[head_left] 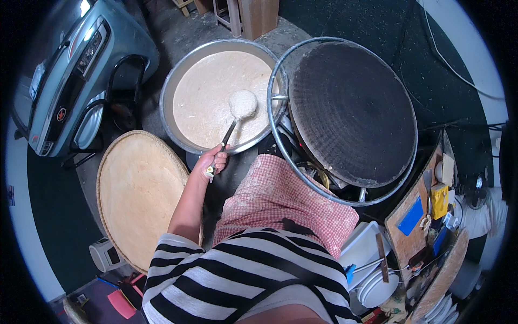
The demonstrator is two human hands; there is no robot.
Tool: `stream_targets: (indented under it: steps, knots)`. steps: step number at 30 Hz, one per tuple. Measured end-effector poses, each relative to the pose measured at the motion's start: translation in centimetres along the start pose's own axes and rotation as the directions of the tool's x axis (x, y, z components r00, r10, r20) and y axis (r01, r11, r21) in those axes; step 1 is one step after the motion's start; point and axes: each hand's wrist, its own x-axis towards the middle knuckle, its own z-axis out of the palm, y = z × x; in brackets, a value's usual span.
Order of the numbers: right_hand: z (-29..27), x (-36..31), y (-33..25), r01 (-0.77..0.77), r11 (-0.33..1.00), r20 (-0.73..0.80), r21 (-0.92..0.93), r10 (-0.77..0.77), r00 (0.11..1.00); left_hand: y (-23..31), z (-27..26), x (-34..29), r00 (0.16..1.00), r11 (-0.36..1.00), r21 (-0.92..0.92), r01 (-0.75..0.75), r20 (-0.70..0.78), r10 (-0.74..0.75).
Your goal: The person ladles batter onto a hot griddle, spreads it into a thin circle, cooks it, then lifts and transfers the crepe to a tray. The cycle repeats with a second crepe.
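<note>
My left hand [211,163] is closed around the dark handle of a ladle [232,131]. The ladle's bowl is full of thick, pale beige batter [208,81] and sits over the batter in a wide metal basin [168,102]; I cannot tell if it still touches the surface. To the right of the basin stands a large round black griddle [350,113] with a bare, dull top. A metal ring [273,135] on short brackets runs around it. My right hand is out of view.
A round woven-rimmed tray [141,194] bearing a pale, flat round layer stands at my left. Beyond it is a light blue vehicle front [102,59] with black bars. On the right, a wooden board [407,227] holds tools and a yellow box [440,200]. White plates [380,289] lie below.
</note>
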Motion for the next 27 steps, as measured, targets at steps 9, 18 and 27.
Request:
stream_targets:
  steps: [9,18,27]
  knots:
    - [6.6,-3.0,-7.6,0.409,0.906,0.234,0.109,-0.423,0.875,0.5,2.9,-2.6,0.996,0.999,0.043,-0.034,-0.079,0.037]
    - [16.3,2.1,-15.5,0.448,0.813,0.282,0.371,-0.559,0.780,0.3,13.0,-7.3,0.980,0.933,0.327,-0.151,-0.075,0.185]
    - [19.1,6.3,-17.0,0.446,0.830,0.271,0.334,-0.538,0.798,-6.6,21.3,1.8,0.920,0.685,0.674,-0.276,-0.022,0.392]
